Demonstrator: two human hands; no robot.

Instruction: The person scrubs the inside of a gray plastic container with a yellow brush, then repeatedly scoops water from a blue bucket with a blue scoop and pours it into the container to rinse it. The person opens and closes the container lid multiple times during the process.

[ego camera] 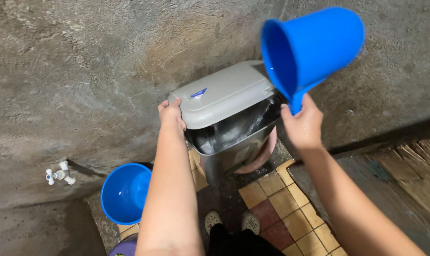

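Left hand (171, 113): clamped on the near-left edge of the grey tank lid (224, 92), fingers curled over the rim, thumb side under; forearm stretched straight forward and slightly up from the body.
Reason for that hold: lid apparently slid back and to the left, kept off the opening so the right half of the tank stayed uncovered.
Right hand (302, 124): clenched round the handle of the blue dipper (309, 47), wrist cocked back, forearm raised on a diagonal from lower right.
Blue dipper: lifted above and just beyond the right hand, tipped steeply with its mouth facing down-left toward the gap under the lid; a little water visible at its lower lip.
Reason for the tilt: angled so the contents ran into the open side of the tank rather than onto the lid.
Grey cistern tank (234, 147): directly ahead of both hands, against the rough concrete wall (82, 71); wet, shiny interior showing between lid and rim, with streaks of falling water.
Pink bowl (264, 156): partly hidden below and behind the tank, under the right hand.
Blue bucket (124, 192): on the floor, below and left of the left forearm, open mouth up; contents not clear.
White tap (59, 174): on the wall, well left of the left hand.
Tiled floor (281, 208): yellow and red squares beneath the right arm, near the pale shoes (230, 222).
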